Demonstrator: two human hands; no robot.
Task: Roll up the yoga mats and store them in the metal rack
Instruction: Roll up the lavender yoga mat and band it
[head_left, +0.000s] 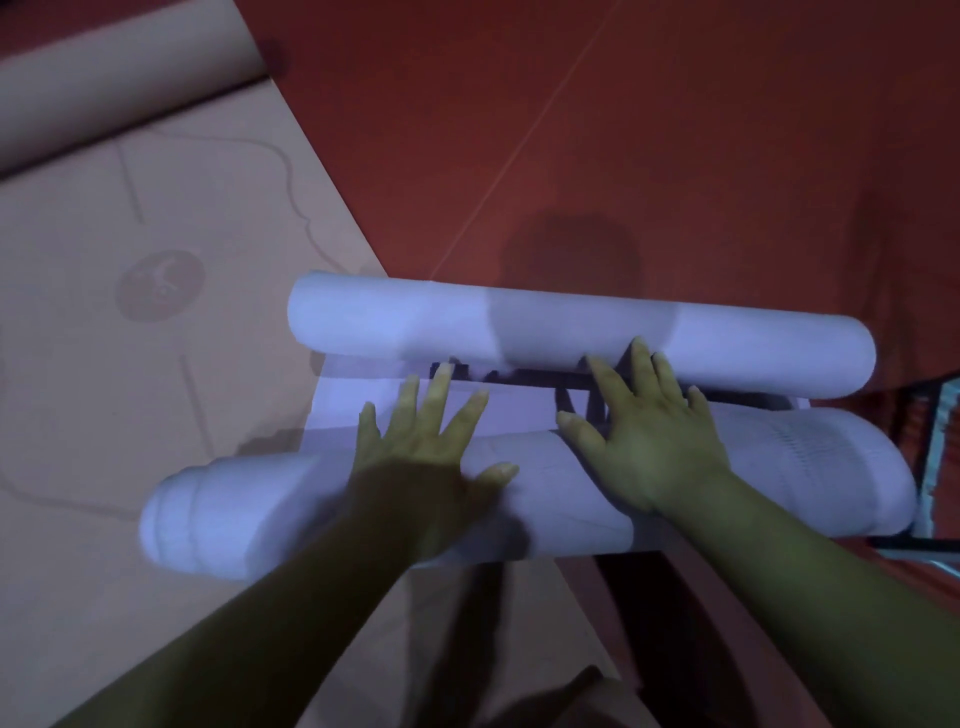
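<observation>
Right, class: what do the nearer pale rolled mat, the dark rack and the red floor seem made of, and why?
Nearer rolled mat: likely foam or rubber, matte; it curls softly and shows a faint ribbed texture. Rack: probably metal, dark finish; thin straight bars. Floor: unclear, a smooth red surface with fine seam lines.

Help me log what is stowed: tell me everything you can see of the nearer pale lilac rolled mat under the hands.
The nearer pale lilac rolled mat lies crosswise, a thick, soft-looking cylinder, blurred at its left end. It sits beside a second lilac roll, with dark metal rack bars showing between them. The left hand and right hand rest flat on top, fingers spread. Faint printed lines mark its right part.
</observation>
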